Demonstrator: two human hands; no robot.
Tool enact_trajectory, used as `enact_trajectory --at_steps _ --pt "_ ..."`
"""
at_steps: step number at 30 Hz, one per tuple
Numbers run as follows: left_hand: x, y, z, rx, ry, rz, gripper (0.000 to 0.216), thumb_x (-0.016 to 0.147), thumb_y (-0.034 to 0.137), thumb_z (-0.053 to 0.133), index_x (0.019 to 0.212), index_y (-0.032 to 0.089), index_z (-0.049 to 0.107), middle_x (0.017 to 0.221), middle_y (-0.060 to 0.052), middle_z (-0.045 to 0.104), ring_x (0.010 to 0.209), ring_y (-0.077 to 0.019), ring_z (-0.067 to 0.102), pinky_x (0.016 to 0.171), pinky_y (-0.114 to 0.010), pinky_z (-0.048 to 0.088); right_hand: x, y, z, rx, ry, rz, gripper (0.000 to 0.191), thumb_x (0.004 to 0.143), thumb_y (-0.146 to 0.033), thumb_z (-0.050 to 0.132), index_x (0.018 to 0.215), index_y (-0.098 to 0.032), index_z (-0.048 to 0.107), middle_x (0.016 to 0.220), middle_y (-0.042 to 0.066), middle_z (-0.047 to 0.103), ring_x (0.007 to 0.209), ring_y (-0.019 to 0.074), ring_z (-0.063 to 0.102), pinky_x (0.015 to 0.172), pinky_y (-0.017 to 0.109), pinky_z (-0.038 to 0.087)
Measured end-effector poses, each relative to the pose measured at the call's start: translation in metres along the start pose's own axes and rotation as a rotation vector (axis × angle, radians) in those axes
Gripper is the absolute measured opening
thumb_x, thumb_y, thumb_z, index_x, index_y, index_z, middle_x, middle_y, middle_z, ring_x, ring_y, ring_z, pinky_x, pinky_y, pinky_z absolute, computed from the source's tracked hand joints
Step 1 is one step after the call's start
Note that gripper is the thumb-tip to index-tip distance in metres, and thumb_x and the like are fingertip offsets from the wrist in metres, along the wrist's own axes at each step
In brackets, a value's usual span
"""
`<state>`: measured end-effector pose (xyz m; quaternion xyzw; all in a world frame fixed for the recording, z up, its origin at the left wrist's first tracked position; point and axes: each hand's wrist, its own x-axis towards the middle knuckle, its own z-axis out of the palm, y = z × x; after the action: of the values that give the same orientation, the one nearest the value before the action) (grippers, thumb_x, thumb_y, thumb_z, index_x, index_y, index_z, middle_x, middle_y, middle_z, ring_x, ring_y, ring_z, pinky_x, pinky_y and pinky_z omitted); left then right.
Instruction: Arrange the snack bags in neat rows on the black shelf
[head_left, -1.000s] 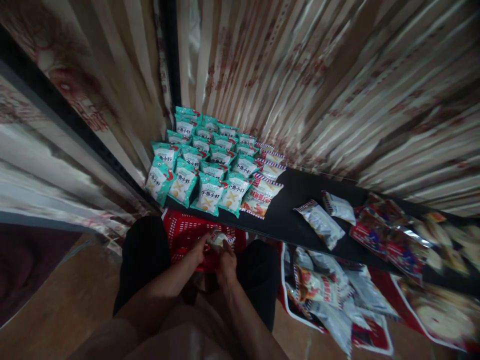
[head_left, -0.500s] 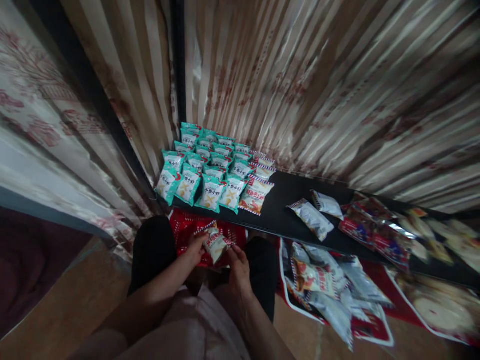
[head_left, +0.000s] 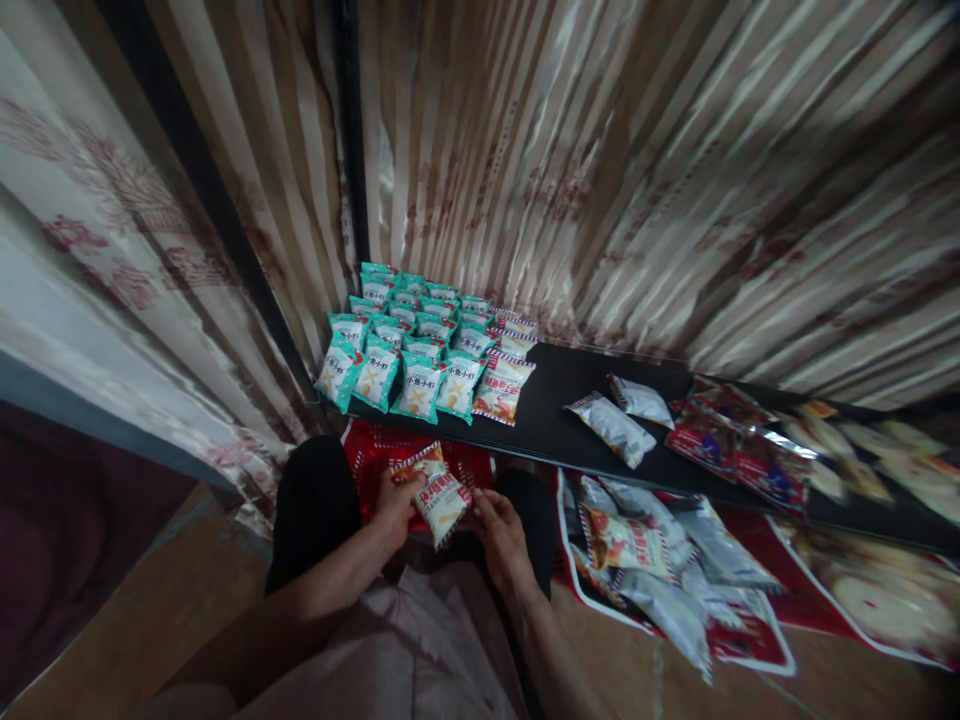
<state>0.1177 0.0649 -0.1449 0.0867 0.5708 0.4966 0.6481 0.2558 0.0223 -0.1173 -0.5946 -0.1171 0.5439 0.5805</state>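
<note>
A white and orange snack bag with red lettering and striped ends [head_left: 436, 497] is tilted in front of my lap. My left hand [head_left: 399, 508] grips its left side, thumb over the front. At the bag's right edge, the closed fingertips of my right hand [head_left: 501, 530] pinch the corner. Several teal and white snack bags [head_left: 418, 388] stand in rows on the black shelf [head_left: 544, 400]. Beside them, at the right end of the rows, is a short column of bags like the held one [head_left: 504, 388].
Below the shelf, a red basket [head_left: 358, 462] sits between my knees. Another basket [head_left: 780, 660] at right holds several silver-backed bags [head_left: 664, 605]. Two silver bags [head_left: 615, 428] and dark red packets [head_left: 739, 450] lie on the shelf. Pleated curtains [head_left: 570, 180] hang behind.
The held bag has turned so that its printed front faces up more fully. Both hands remain at its sides. The view has shifted slightly.
</note>
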Motion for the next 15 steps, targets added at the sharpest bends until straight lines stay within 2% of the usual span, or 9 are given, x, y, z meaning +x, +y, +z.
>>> enact_trajectory --at_steps 3,6,9,12,15 --pt "-0.016 0.002 0.009 -0.048 -0.004 -0.005 0.032 0.063 0.012 0.073 0.085 0.019 0.051 0.078 -0.002 0.067 0.069 -0.0171 0.067 0.065 -0.03 0.054 -0.009 -0.008 -0.004 0.045 -0.061 -0.023 0.043 0.055 -0.043 0.081 0.083 -0.019 0.06 0.075 -0.001 0.067 0.067 0.0142 0.061 0.063 0.025 0.05" --pt "-0.028 0.002 0.022 -0.13 -0.075 0.009 0.026 0.065 0.014 0.073 0.081 0.017 0.053 0.077 -0.005 0.068 0.074 -0.0188 0.067 0.071 -0.032 0.055 -0.02 -0.011 -0.006 0.049 -0.101 0.01 0.048 0.057 -0.044 0.08 0.094 -0.02 0.059 0.087 0.002 0.069 0.075 0.0176 0.064 0.068 0.028 0.051" --pt "-0.038 -0.002 0.036 -0.174 -0.1 0.019 0.025 0.067 0.013 0.073 0.08 0.017 0.052 0.078 -0.005 0.068 0.074 -0.0176 0.067 0.075 -0.035 0.055 -0.025 -0.01 -0.01 0.068 -0.086 -0.021 0.055 0.057 -0.044 0.079 0.102 -0.02 0.058 0.093 0.004 0.069 0.078 0.0194 0.065 0.069 0.029 0.051" --pt "-0.045 -0.007 0.045 -0.116 -0.138 0.004 0.024 0.07 0.014 0.072 0.082 0.017 0.051 0.086 -0.006 0.068 0.08 -0.0174 0.066 0.08 -0.036 0.054 -0.018 -0.014 -0.017 0.099 -0.036 -0.106 0.057 0.06 -0.045 0.077 0.107 -0.021 0.056 0.1 0.004 0.068 0.084 0.0199 0.065 0.074 0.031 0.051" --pt "-0.046 -0.009 0.049 0.061 -0.163 -0.026 0.025 0.071 0.016 0.072 0.088 0.016 0.054 0.101 -0.01 0.065 0.094 -0.02 0.064 0.086 -0.036 0.051 -0.006 -0.03 -0.029 0.073 0.032 -0.199 0.057 0.059 -0.045 0.077 0.107 -0.022 0.056 0.099 0.003 0.069 0.085 0.0198 0.065 0.077 0.032 0.051"
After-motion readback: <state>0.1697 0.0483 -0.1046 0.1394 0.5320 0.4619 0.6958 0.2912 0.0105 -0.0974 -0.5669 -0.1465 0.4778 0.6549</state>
